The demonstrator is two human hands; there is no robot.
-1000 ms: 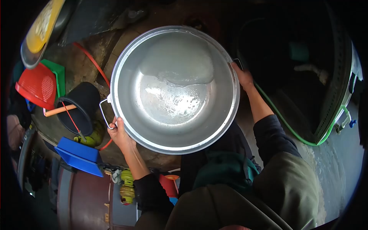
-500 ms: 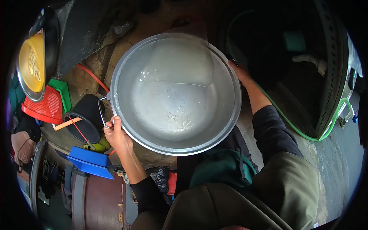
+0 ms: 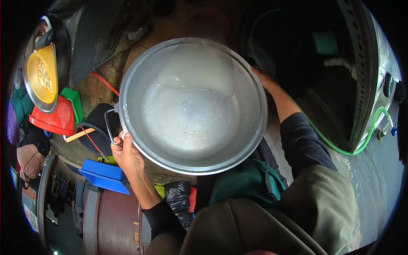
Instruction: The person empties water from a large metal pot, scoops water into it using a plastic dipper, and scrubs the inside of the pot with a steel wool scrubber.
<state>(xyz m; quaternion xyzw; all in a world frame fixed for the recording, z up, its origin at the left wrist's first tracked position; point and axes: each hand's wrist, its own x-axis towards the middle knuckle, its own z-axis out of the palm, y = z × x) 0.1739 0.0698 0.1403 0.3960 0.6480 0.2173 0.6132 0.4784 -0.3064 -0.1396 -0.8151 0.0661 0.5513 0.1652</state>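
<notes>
**Tilted silver pot held between two hands**

The wide, round, silver metal pot (image 3: 195,159) was held up in front of the person's body, tipped away from it. Its cloudy liquid (image 3: 195,70) had gathered against the far wall, leaving the near part of the bottom bare. The step in hand seemed to be controlling that tilt; the next move called for an even, firm grip on both sides, since the liquid lay near the far rim.

Left of the pot were a black plastic bucket (image 3: 100,114) and, farther out, a red perforated plastic basket (image 3: 53,117). Toward the pot's lower left was a blue rectangular plastic container (image 3: 102,172).

Both arms reached forward around the pot. The left hand (image 3: 129,158) was at its lower left edge, thumb up, fingers closed around the lower end of the silver wire loop handle (image 3: 107,125). The right hand (image 3: 267,80) gripped the pot's upper right side, its fingers bent around the edge; shadow hid their tips, so how tightly they closed could not be told.
</notes>
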